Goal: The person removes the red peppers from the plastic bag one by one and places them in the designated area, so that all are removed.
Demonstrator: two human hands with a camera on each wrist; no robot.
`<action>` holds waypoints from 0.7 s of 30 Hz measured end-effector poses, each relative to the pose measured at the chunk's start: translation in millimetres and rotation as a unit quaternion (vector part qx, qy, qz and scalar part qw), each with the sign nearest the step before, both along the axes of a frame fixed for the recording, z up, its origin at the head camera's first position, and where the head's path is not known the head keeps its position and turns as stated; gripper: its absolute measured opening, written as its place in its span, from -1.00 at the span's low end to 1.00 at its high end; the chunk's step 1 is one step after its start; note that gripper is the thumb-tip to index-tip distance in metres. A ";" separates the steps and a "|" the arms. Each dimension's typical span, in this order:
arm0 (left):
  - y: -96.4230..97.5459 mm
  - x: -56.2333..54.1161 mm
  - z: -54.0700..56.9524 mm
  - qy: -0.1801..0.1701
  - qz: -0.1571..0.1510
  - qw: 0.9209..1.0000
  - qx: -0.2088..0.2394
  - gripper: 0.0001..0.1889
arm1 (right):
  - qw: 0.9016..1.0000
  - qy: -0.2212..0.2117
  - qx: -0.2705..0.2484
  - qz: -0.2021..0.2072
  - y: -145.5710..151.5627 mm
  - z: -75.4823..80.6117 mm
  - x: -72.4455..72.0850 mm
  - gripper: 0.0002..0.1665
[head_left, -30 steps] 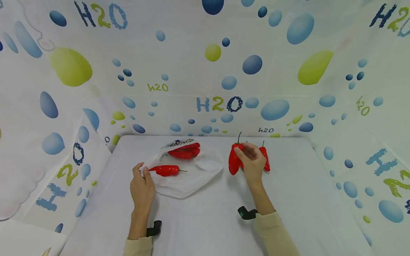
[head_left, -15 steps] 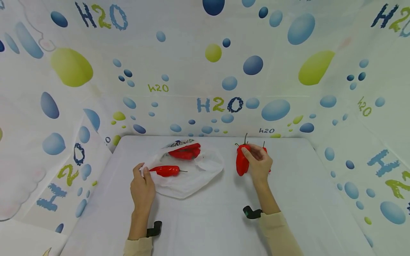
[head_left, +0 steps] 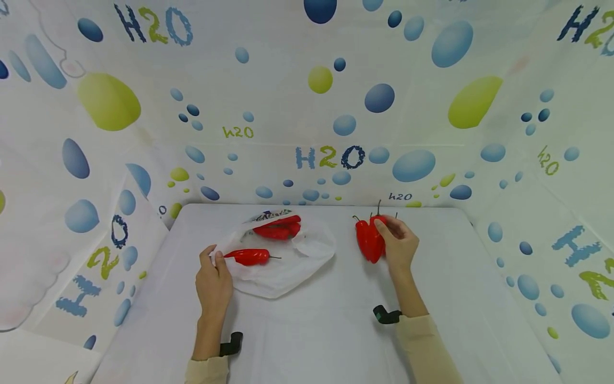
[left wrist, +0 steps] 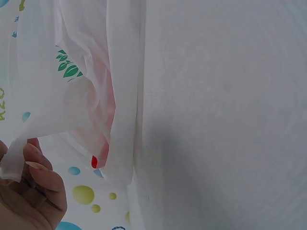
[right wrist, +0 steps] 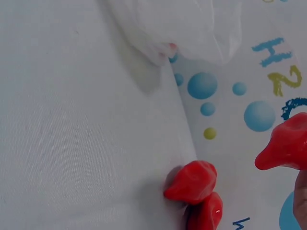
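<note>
In the head view, my left hand (head_left: 214, 282) pinches the edge of a thin white plastic bag (head_left: 299, 269); the left wrist view shows the film (left wrist: 72, 112) between its fingers. One long red pepper (head_left: 250, 257) lies on the bag beside that hand, and more red peppers (head_left: 278, 229) sit at its far side. My right hand (head_left: 402, 245) pinches another red pepper (head_left: 378, 241) near its stem, with the tip hanging down. Just left of it is a red pepper (head_left: 363, 234). The right wrist view has the held pepper (right wrist: 288, 143) above two others (right wrist: 194, 182) on the table.
A white cloth covers the table (head_left: 307, 330). Behind it hangs a white backdrop (head_left: 268, 96) with blue and green dots and H2O lettering. Near each sleeve, a dark wrist camera (head_left: 386, 316) sticks out. Part of a stem shows behind the right hand.
My right hand has moved to the right with its pepper, uncovering a pepper on its left and covering the one on the right. The left hand and bag stay put.
</note>
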State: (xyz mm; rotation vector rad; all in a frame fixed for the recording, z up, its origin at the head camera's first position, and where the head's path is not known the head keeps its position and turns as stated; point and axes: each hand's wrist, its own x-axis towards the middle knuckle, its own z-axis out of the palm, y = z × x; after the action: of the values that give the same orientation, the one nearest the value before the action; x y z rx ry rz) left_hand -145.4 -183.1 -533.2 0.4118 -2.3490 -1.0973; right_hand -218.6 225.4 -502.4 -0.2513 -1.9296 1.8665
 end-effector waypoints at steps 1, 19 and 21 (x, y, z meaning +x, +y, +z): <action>0.0 -0.1 -0.3 0.001 0.000 1.000 0.000 -0.55 | 1.000 -0.003 0.002 -0.001 1.8 -0.9 -1.0 -0.53; -1.0 -2.0 -4.0 -0.001 -0.003 1.000 0.002 -0.54 | 0.996 -0.056 0.053 -0.047 42.4 -16.8 -22.6 -0.43; -0.9 -1.9 -4.2 -0.004 -0.004 1.000 0.003 -0.53 | 0.995 -0.071 0.054 -0.050 47.5 -17.7 -25.7 -0.43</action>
State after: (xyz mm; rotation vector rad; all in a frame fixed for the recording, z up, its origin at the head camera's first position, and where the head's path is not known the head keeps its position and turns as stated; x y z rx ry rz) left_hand -147.3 -184.0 -537.4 0.4106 -2.3571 -1.1087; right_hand -244.3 272.9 -520.1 -0.4498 -2.0643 1.7144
